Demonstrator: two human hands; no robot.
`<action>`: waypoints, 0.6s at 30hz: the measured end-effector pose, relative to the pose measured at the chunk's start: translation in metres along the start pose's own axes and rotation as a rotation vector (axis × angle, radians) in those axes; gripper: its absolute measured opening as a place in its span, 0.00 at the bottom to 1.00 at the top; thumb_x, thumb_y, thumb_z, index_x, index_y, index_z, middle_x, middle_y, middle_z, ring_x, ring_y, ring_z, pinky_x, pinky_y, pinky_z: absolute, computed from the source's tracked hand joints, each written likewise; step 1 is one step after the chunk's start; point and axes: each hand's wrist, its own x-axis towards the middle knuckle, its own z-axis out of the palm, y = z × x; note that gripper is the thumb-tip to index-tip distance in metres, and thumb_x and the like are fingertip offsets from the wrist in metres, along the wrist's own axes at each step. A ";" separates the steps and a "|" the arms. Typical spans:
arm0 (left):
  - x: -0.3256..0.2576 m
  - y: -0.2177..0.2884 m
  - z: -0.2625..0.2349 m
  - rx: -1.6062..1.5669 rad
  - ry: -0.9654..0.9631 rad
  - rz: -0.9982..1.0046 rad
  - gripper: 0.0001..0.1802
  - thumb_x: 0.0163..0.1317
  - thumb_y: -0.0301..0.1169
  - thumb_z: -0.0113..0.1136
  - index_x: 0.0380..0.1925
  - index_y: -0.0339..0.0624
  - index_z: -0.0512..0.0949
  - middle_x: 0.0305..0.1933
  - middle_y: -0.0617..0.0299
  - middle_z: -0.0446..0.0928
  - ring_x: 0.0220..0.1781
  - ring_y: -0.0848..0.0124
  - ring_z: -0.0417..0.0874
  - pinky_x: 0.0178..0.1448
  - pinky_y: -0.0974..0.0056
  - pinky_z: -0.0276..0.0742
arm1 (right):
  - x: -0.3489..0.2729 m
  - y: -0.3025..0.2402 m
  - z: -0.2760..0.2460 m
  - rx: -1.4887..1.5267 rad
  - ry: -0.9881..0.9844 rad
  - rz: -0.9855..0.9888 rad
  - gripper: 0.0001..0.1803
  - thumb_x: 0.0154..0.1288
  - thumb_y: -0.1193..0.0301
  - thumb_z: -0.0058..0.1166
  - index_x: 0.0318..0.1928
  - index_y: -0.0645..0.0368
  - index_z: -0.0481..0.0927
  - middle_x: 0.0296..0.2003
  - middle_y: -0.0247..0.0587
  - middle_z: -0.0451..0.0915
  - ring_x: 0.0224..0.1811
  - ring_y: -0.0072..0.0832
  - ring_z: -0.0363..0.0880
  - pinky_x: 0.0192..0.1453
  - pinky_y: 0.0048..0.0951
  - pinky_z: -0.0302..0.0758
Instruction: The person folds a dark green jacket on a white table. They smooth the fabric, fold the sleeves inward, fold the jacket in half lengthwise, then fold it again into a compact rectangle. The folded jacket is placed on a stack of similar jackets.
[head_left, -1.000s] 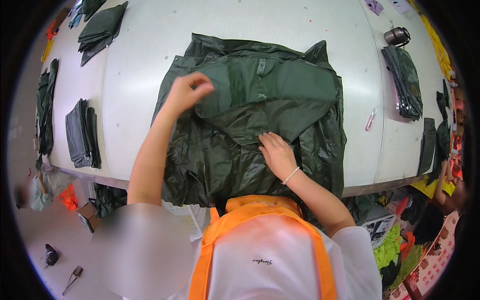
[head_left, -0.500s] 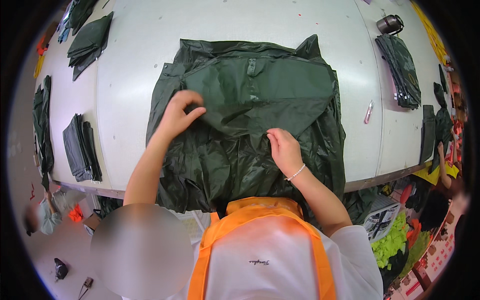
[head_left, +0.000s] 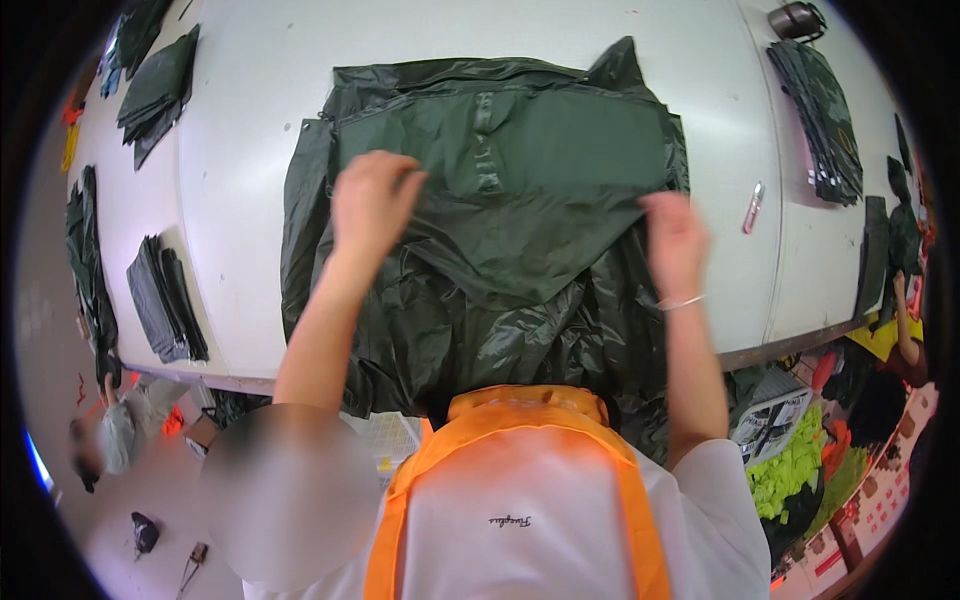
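Observation:
A shiny dark green coated garment (head_left: 520,240), perhaps a raincoat, lies spread in front of me, its near part hanging over the table edge against my orange apron. Across its upper part is a smoother panel with a pale vertical strip in the middle. A loose flap folds down to a point near the centre. My left hand (head_left: 365,215) is over the left side of this panel, thumb and fingers apart. At the flap's right edge, my right hand (head_left: 680,245), blurred, has its fingertips pinched together on the cloth.
On the pale table (head_left: 240,120) lie pink-handled thread snips (head_left: 754,207). Stacks of dark green pieces (head_left: 165,300) lie at left, another stack (head_left: 815,120) at right, near a dark flask (head_left: 797,20). Other people (head_left: 115,435) work at both sides. Bright green cloth (head_left: 785,470) lies below right.
My right hand has moved right and up, from the flap's middle to its right edge. The flap now reaches lower and lies more spread. My left hand has shifted slightly up and right.

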 end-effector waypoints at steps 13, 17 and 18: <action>0.007 0.044 0.099 -0.150 -0.093 -0.164 0.07 0.48 0.31 0.67 0.27 0.43 0.83 0.32 0.62 0.78 0.34 0.65 0.78 0.37 0.63 0.74 | 0.071 0.200 -0.082 -0.323 0.348 0.327 0.21 0.66 0.65 0.53 0.53 0.68 0.72 0.45 0.51 0.75 0.41 0.34 0.79 0.48 0.32 0.76; 0.008 0.034 0.103 -0.285 -0.138 -0.322 0.06 0.48 0.30 0.66 0.26 0.41 0.82 0.26 0.62 0.79 0.25 0.70 0.77 0.33 0.67 0.73 | 0.075 0.030 -0.023 0.350 0.155 0.286 0.20 0.69 0.68 0.50 0.57 0.66 0.68 0.42 0.39 0.75 0.33 0.21 0.78 0.39 0.21 0.75; 0.011 0.030 0.105 -0.323 -0.155 -0.342 0.06 0.48 0.30 0.65 0.26 0.40 0.82 0.25 0.62 0.79 0.23 0.72 0.77 0.32 0.68 0.73 | 0.066 -0.011 0.002 0.528 0.087 0.242 0.19 0.68 0.69 0.51 0.56 0.64 0.69 0.37 0.34 0.75 0.29 0.17 0.74 0.36 0.19 0.72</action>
